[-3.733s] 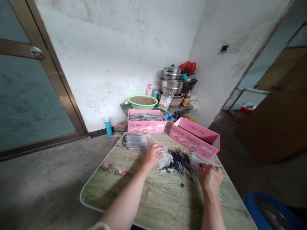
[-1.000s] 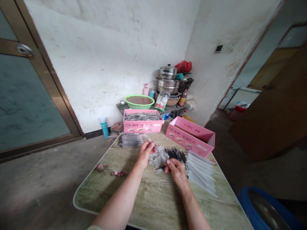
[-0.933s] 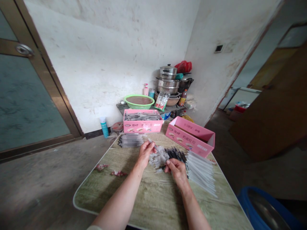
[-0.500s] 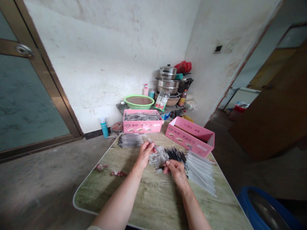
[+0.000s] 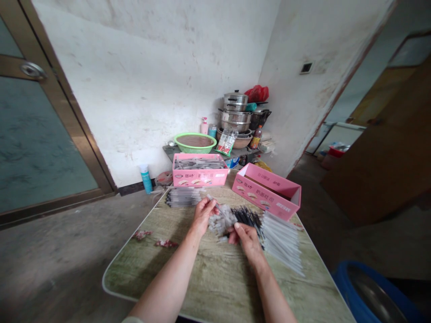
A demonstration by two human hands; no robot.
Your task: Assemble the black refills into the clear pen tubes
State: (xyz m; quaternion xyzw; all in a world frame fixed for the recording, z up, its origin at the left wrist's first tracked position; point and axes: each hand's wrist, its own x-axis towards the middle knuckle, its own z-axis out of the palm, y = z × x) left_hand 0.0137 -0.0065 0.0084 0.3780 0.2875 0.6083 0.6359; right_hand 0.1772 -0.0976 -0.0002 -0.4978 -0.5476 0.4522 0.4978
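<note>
Between the fingers of my left hand (image 5: 202,214) is a slim translucent pen (image 5: 218,207), slanting down to the right. My right hand (image 5: 246,237) is closed in a pinch beside a pile of small translucent caps (image 5: 216,224); what its fingertips hold is too small to make out. Just beyond the right hand lie dark pen refills (image 5: 247,217), their tips pointing in different ways. Clear pen barrels (image 5: 283,242) are spread to the right of them. A row of pens with dark ends (image 5: 183,197) lies at the table's far left.
A pink box (image 5: 201,179) full of pens stands at the table's far edge. Another pink box (image 5: 262,197) sits tilted to its right. Behind, a low shelf carries a green basin (image 5: 180,144) and stacked steel pots (image 5: 235,119). A blue tub (image 5: 346,287) stands at lower right.
My right hand has shifted very slightly up, its fingertips a little higher by the caps. The left hand holds the pen as before.
</note>
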